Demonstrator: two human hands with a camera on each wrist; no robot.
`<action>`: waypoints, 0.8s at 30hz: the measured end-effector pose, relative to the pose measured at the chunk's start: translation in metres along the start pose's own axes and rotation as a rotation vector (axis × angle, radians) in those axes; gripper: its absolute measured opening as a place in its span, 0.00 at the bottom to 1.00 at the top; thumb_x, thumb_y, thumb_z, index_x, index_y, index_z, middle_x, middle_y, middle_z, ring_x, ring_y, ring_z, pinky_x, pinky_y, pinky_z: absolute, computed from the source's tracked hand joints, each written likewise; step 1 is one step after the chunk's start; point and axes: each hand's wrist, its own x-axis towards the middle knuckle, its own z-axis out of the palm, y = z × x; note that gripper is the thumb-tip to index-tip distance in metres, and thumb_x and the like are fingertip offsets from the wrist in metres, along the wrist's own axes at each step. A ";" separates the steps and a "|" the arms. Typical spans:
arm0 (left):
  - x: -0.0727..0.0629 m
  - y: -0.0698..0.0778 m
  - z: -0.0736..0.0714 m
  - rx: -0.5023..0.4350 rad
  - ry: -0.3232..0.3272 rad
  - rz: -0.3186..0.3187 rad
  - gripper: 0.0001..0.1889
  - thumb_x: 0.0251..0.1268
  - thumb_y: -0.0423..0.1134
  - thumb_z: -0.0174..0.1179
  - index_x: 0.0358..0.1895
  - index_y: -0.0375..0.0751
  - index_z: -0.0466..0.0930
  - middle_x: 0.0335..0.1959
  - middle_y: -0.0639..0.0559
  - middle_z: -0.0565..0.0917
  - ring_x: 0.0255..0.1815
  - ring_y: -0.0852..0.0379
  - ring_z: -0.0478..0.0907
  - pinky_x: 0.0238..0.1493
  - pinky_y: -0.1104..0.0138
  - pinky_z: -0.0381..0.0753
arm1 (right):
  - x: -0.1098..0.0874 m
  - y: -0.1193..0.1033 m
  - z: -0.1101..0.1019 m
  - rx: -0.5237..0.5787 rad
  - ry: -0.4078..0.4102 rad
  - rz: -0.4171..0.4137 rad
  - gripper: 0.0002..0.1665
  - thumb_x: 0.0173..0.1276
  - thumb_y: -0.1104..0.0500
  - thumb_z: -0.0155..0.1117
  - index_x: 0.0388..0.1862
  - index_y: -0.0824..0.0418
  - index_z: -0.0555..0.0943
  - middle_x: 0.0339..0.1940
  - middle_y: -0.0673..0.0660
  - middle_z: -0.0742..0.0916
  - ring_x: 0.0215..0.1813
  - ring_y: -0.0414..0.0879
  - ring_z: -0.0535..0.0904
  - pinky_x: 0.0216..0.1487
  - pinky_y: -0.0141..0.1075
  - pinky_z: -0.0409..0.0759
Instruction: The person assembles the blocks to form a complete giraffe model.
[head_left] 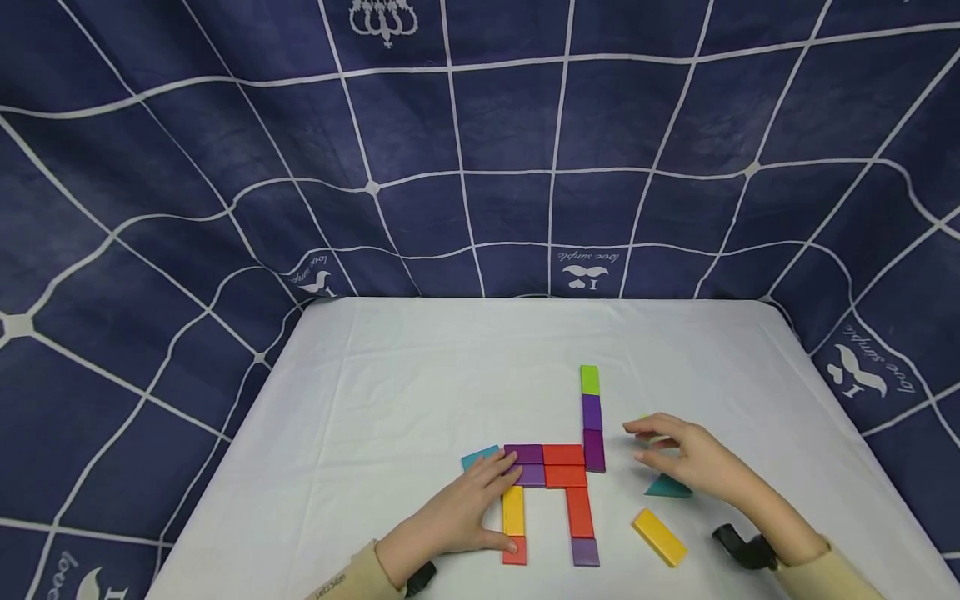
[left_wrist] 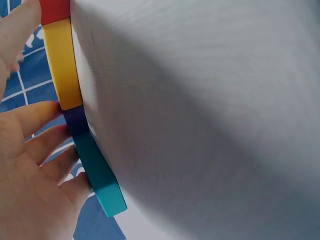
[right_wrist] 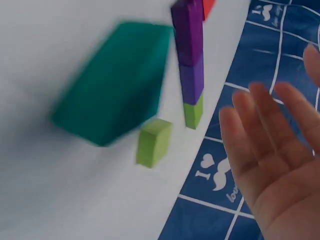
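Note:
Coloured blocks lie joined in a figure on the white table. My left hand [head_left: 467, 506] rests over its left side, fingertips on the purple blocks [head_left: 529, 476] and thumb at a small red block [head_left: 519, 553]. A yellow block [head_left: 513, 511] lies between them, and a teal block [left_wrist: 100, 175] runs beside the fingers. To the right of the figure, my right hand [head_left: 693, 457] hovers with fingers extended and nothing in them. Near it are a teal triangular block [head_left: 667, 488] and a light green block [right_wrist: 153, 143], mostly hidden by that hand in the head view.
A column of dark purple [head_left: 594, 451], purple [head_left: 592, 412] and green [head_left: 590, 380] blocks stretches toward the back. Red blocks [head_left: 580, 512] and a small purple block [head_left: 585, 552] form the right leg. A loose yellow block [head_left: 660, 537] lies at the front right.

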 end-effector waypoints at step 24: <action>0.000 0.000 0.001 0.000 0.002 0.005 0.50 0.55 0.70 0.61 0.75 0.42 0.61 0.79 0.48 0.57 0.80 0.47 0.52 0.77 0.51 0.59 | -0.074 0.020 0.057 -0.186 -0.256 0.161 0.43 0.47 0.61 0.81 0.66 0.48 0.78 0.64 0.48 0.81 0.61 0.54 0.76 0.54 0.44 0.83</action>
